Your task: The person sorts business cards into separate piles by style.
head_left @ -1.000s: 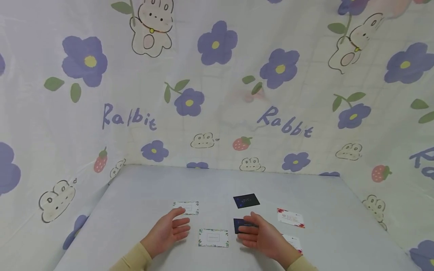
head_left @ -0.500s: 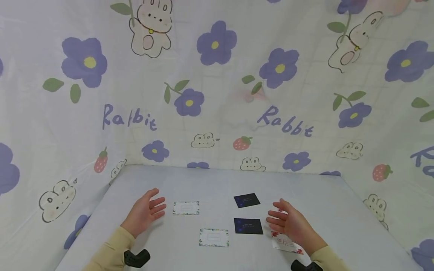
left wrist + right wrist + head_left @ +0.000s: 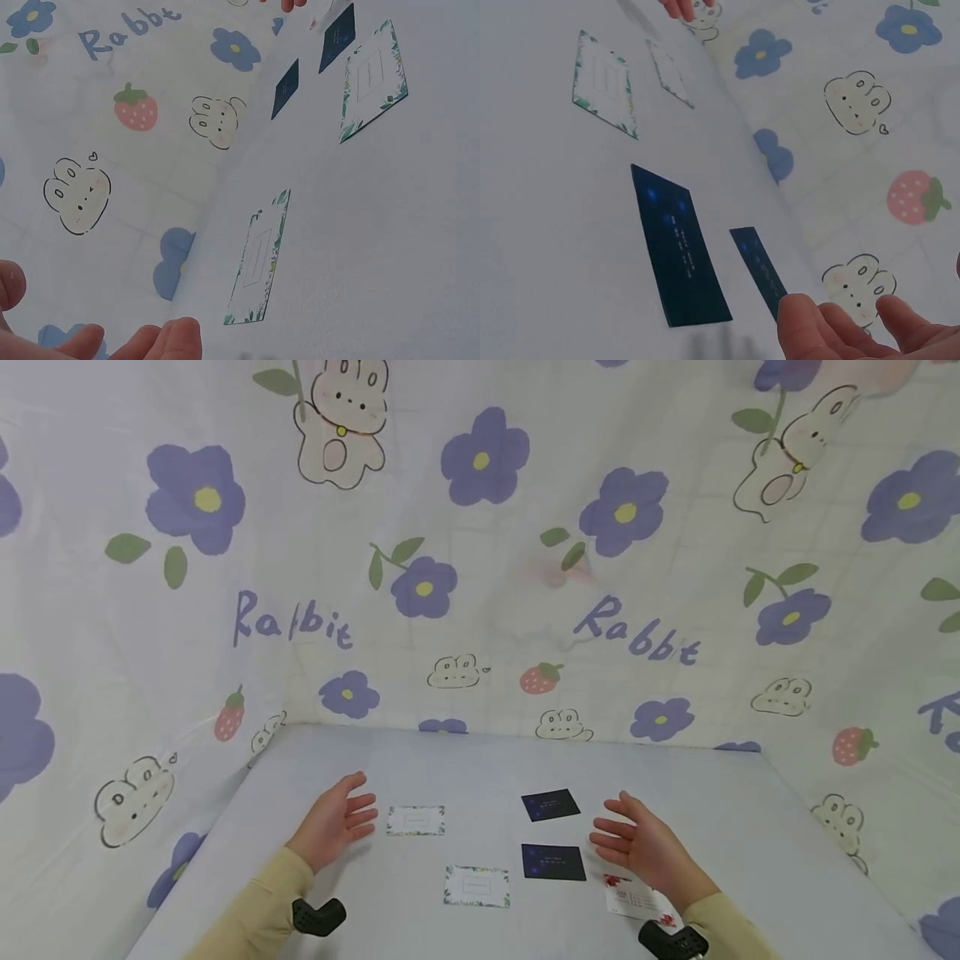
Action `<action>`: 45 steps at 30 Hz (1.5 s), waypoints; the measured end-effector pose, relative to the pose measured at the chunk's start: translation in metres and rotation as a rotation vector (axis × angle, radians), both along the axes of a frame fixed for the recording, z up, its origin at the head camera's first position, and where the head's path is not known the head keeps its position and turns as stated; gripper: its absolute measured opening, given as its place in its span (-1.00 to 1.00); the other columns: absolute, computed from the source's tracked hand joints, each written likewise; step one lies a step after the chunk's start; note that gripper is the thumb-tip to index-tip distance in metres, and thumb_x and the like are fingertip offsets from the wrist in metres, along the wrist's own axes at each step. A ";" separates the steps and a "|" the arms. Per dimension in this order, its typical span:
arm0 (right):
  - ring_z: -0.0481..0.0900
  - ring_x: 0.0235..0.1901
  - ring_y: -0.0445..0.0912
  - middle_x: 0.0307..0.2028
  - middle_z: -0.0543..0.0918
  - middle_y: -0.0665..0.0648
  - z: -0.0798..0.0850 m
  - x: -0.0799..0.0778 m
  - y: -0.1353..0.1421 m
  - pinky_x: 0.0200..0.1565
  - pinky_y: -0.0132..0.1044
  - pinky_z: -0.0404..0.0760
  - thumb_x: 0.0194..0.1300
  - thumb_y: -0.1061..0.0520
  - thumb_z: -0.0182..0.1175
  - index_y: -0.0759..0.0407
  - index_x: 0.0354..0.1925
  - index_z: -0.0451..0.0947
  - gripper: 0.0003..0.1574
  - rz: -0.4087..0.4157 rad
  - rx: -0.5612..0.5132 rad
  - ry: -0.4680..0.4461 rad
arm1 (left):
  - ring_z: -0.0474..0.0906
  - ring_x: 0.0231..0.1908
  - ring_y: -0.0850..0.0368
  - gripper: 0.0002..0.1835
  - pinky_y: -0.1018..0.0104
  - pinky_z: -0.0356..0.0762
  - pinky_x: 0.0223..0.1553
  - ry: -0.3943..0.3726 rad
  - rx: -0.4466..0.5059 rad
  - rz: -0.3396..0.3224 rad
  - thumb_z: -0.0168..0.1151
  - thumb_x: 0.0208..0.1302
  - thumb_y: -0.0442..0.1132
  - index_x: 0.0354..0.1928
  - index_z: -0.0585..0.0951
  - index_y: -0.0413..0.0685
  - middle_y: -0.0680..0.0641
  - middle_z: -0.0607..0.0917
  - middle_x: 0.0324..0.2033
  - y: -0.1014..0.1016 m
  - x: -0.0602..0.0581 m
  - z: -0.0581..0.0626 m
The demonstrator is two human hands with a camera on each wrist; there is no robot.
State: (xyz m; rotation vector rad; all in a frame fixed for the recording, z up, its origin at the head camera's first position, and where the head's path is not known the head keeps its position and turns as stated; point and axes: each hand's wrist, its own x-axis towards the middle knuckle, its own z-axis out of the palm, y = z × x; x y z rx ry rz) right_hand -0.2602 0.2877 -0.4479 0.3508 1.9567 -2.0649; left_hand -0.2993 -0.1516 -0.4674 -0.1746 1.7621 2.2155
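My left hand (image 3: 335,822) is raised over the left of the table with fingers loosely extended, holding nothing. Just right of it lies a white business card with a leafy border (image 3: 416,820); a matching leafy-bordered card (image 3: 477,886) lies nearer the front. Two dark blue business cards (image 3: 551,805) (image 3: 553,862) lie one behind the other right of centre. Beside them hovers my right hand (image 3: 648,845), fingers relaxed and nothing in its grasp. Partly covered by that hand and wrist is a white card with red flowers (image 3: 633,897); a second such card is hidden behind the hand.
A pale table (image 3: 420,768) runs back to a fabric curtain (image 3: 480,568) printed with rabbits, flowers and strawberries, which also closes off both sides. A black wrist device (image 3: 318,917) sits at the left sleeve, another (image 3: 672,939) at the right.
Both hands have drawn apart, the left one leftward off a leafy card and the right one rightward off a dark card. The cards stay put; the hands barely move in the last half second.
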 end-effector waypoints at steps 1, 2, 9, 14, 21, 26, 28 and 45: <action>0.62 0.22 0.14 0.51 0.15 0.54 0.000 -0.003 -0.004 0.18 -0.12 0.68 0.56 -0.43 -0.24 0.34 0.59 -0.11 0.08 -0.008 0.001 0.001 | 0.02 0.54 -0.43 -0.24 -0.21 0.10 0.54 0.000 -0.004 0.005 -0.19 0.62 0.04 0.63 -0.14 -0.18 -0.51 0.00 0.55 0.000 -0.003 0.000; 0.59 0.25 0.18 0.50 0.15 0.54 0.000 -0.007 -0.009 0.19 -0.11 0.67 0.57 -0.42 -0.25 0.33 0.59 -0.10 0.06 -0.008 0.003 0.003 | 0.02 0.54 -0.43 -0.24 -0.21 0.10 0.54 0.002 -0.014 0.009 -0.19 0.62 0.04 0.63 -0.14 -0.19 -0.51 0.00 0.55 -0.001 -0.006 -0.001; 0.42 0.37 0.35 0.45 0.24 0.53 -0.002 -0.033 -0.048 0.28 -0.02 0.60 0.59 -0.37 -0.24 0.32 0.57 -0.02 -0.02 0.009 -0.008 0.004 | 0.13 0.49 -0.41 -0.22 -0.19 0.20 0.50 -0.033 -0.144 0.018 -0.18 0.60 0.10 0.63 -0.10 -0.18 -0.49 0.08 0.53 0.002 -0.028 -0.006; 0.29 0.45 0.40 0.47 0.19 0.57 -0.014 -0.048 -0.076 0.44 0.16 0.38 0.62 -0.29 -0.24 0.36 0.59 -0.09 -0.04 0.075 -0.103 -0.045 | 0.33 0.29 -0.27 -0.20 0.00 0.45 0.23 -0.079 -0.236 0.039 -0.11 0.55 0.12 0.61 -0.01 -0.19 -0.46 0.24 0.43 0.006 -0.034 -0.013; 0.26 0.47 0.41 0.49 0.16 0.59 -0.031 -0.061 -0.115 0.47 0.18 0.31 0.61 -0.29 -0.19 0.32 0.59 -0.10 -0.05 0.120 -0.255 -0.115 | 0.42 0.18 -0.21 -0.22 0.14 0.51 0.01 -0.098 -0.285 0.025 -0.07 0.54 0.12 0.56 0.10 -0.26 -0.46 0.32 0.38 0.005 -0.033 -0.022; 0.24 0.47 0.43 0.48 0.17 0.60 -0.034 -0.067 -0.140 0.49 0.17 0.28 0.59 -0.30 -0.15 0.31 0.59 -0.08 -0.03 0.137 -0.310 -0.164 | 0.30 0.39 -0.38 -0.19 -0.11 0.41 0.33 -0.100 -0.216 0.002 -0.09 0.54 0.12 0.57 0.05 -0.28 -0.53 0.24 0.44 0.006 -0.033 -0.023; 0.25 0.46 0.44 0.47 0.18 0.61 -0.034 -0.068 -0.147 0.49 0.17 0.28 0.59 -0.29 -0.15 0.32 0.58 -0.06 -0.04 0.145 -0.310 -0.175 | 0.23 0.45 -0.42 -0.19 -0.16 0.31 0.43 -0.106 -0.178 0.000 -0.10 0.54 0.11 0.58 0.03 -0.29 -0.54 0.20 0.46 0.007 -0.032 -0.022; 0.30 0.44 0.41 0.44 0.24 0.60 -0.043 -0.070 -0.177 0.44 0.18 0.36 0.58 -0.32 -0.13 0.33 0.57 -0.02 -0.03 0.193 -0.291 -0.176 | 0.08 0.51 -0.45 -0.19 -0.19 0.00 0.57 -0.123 -0.053 0.025 -0.11 0.57 0.05 0.58 -0.04 -0.38 -0.58 0.10 0.48 0.016 -0.021 -0.019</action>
